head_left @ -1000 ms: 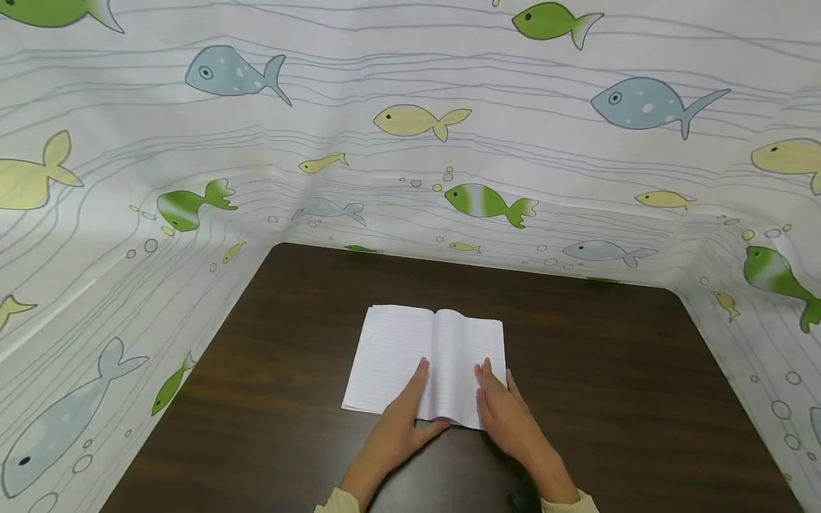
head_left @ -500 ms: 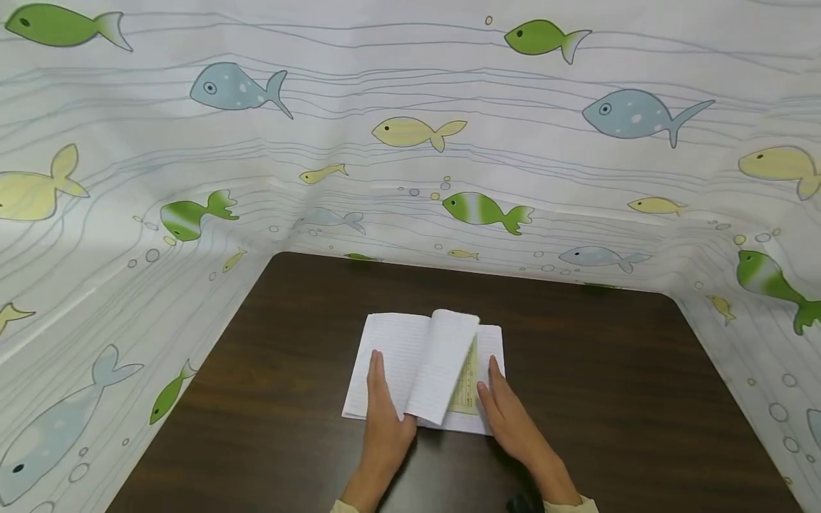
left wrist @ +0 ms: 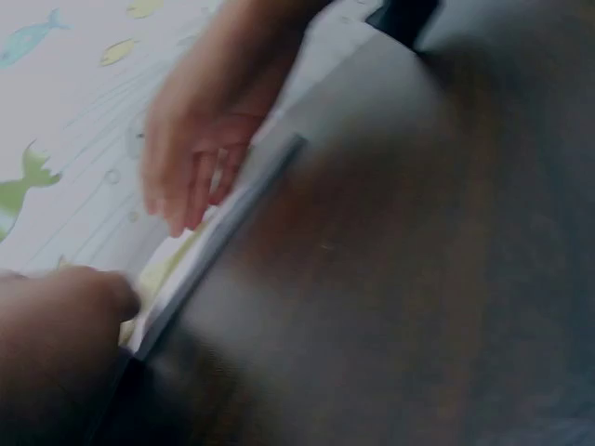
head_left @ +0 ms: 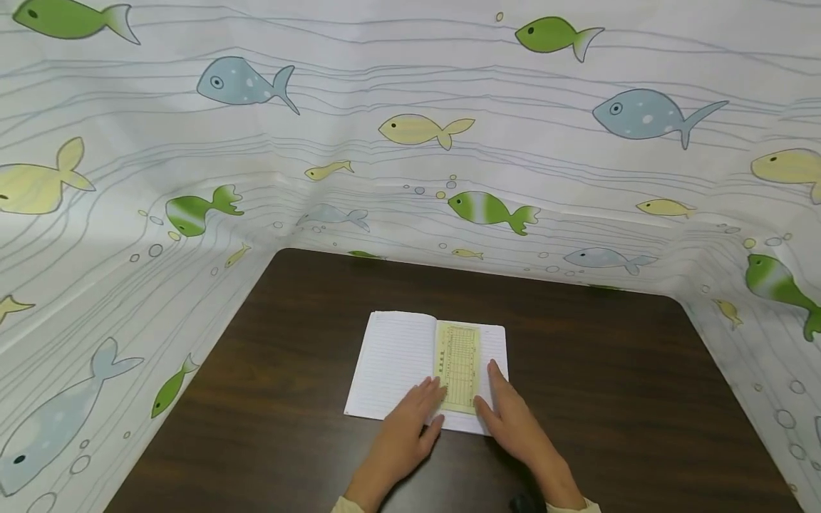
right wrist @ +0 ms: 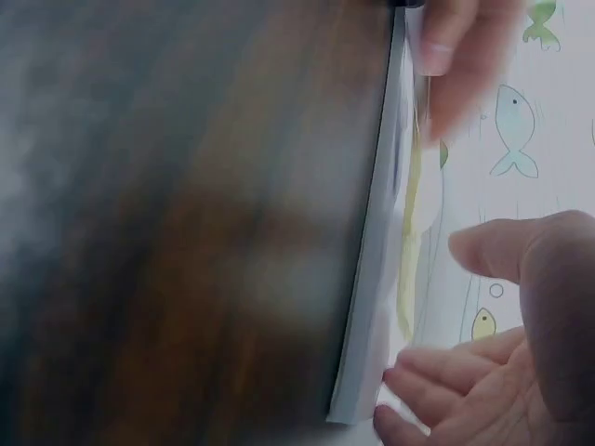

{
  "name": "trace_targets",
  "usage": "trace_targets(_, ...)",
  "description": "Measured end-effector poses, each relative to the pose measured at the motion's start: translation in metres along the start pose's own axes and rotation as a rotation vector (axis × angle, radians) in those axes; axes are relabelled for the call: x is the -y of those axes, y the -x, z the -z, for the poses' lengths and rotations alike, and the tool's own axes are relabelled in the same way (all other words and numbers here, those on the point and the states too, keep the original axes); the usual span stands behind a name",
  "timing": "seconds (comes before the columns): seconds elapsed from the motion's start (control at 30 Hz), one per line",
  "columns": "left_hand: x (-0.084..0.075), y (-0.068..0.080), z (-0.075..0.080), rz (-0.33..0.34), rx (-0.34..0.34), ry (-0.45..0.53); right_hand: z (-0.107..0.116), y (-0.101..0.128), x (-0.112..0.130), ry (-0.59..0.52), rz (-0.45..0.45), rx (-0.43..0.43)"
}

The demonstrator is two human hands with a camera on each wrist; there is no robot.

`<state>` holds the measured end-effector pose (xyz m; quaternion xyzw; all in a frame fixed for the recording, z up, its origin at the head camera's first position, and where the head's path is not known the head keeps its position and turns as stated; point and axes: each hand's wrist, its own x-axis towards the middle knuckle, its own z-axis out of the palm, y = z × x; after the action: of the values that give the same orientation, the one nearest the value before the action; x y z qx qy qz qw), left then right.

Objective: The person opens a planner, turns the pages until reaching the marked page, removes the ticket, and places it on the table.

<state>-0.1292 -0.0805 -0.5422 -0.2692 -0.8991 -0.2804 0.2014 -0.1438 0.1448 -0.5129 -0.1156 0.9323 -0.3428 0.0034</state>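
Note:
An open lined notebook (head_left: 394, 360) lies on the dark wooden table. On its right page rests a pale yellow paper slip (head_left: 460, 367) printed with a grid and small characters, too small to read. My left hand (head_left: 407, 431) is over the notebook's lower middle, its extended fingertips by the slip's lower left corner and nothing held. At the right page's edge, my right hand (head_left: 516, 420) rests with fingers extended, thumb near the slip's lower right corner. Both wrist views are blurred and show the notebook edge-on, with the yellow slip (right wrist: 411, 204) between the hands.
Dark brown tabletop (head_left: 603, 370) surrounds the notebook. White sheeting (head_left: 410, 64) printed with fish rises along the back and both sides. A small black object (head_left: 522, 503) is by the right wrist.
The loose pages that stood up over the right side have gone over to the left, uncovering the yellow slip. My left hand has swung left with them, then back to the notebook's middle.

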Motion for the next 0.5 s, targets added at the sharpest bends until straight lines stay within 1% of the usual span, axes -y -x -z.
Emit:
trace_targets(0.07,-0.001,0.001,-0.001,-0.025,0.07,-0.013,0.002,-0.004,0.002,0.028,0.015,-0.013)
trace_targets(0.13,-0.001,0.003,-0.001,-0.027,0.105,-0.047,0.007,-0.011,0.004,0.059,-0.003,0.007)
trace_targets(0.33,0.0,0.001,0.002,-0.011,0.121,-0.027,0.025,-0.049,0.011,0.087,-0.071,0.073)
trace_targets(0.4,0.0,0.002,0.002,-0.009,0.133,-0.019,0.026,-0.061,0.012,0.073,-0.085,0.076)
trace_targets(0.5,-0.001,0.005,0.001,-0.003,0.155,-0.015,0.02,-0.075,0.01,0.061,-0.133,0.074)
